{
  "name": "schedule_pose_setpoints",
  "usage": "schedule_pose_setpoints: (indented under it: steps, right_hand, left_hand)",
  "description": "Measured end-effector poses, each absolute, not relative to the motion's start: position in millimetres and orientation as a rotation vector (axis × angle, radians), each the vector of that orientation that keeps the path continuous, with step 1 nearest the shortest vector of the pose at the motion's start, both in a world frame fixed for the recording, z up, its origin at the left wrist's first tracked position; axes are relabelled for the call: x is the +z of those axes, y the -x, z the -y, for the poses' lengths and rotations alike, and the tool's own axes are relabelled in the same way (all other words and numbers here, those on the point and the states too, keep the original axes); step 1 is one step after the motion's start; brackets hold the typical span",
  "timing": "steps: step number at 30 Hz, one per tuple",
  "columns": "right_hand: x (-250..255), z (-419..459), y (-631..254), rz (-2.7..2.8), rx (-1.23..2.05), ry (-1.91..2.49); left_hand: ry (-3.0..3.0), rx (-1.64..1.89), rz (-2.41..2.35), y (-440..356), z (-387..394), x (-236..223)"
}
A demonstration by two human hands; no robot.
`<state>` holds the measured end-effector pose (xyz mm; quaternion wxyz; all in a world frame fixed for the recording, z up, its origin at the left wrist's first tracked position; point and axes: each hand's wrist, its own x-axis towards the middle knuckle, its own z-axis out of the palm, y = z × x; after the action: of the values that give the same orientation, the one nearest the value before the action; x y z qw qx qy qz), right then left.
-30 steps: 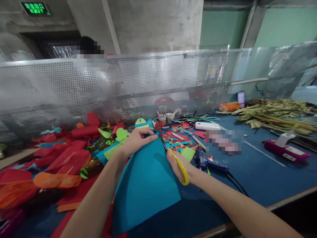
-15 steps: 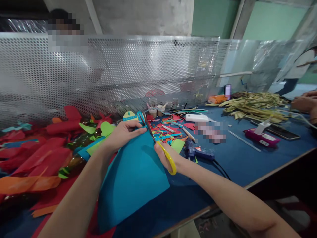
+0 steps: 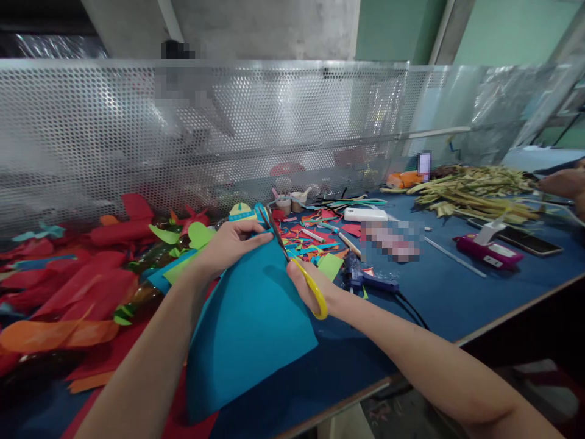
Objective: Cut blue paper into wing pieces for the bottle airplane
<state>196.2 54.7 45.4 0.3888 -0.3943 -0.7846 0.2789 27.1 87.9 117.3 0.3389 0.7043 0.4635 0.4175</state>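
My left hand pinches the upper edge of a large blue sheet, thumb on top. The sheet looks like paper or felt and hangs curved over the table's front. In my right hand are yellow-handled scissors, with fingers wrapped in the loops. Their blades point away from me and sit at the sheet's upper edge, just right of my left thumb. The blades appear slightly parted. A narrow blue piece rises beyond the blades. My right fingers are partly hidden behind the handle.
Red cut pieces pile up on the left. Small scraps lie beyond the scissors. A blue glue gun, a white device, a purple power strip and dried leaves are to the right. A perforated metal screen stands behind.
My hands, the sheet and the scissors keep nearly the same pose, with the view shifted slightly. Behind the screen, a person has moved right and lower. Another person at far right has left view.
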Motion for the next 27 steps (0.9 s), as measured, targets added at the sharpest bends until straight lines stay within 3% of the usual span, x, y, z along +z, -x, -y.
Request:
schedule_pose_setpoints:
  steps: [27]
  right_hand:
    - [39.3, -57.3, -195.2, 1.963, 0.701, 0.943]
  left_hand:
    - [-1.804, 1.053, -1.227, -28.2, -82.7, 121.8]
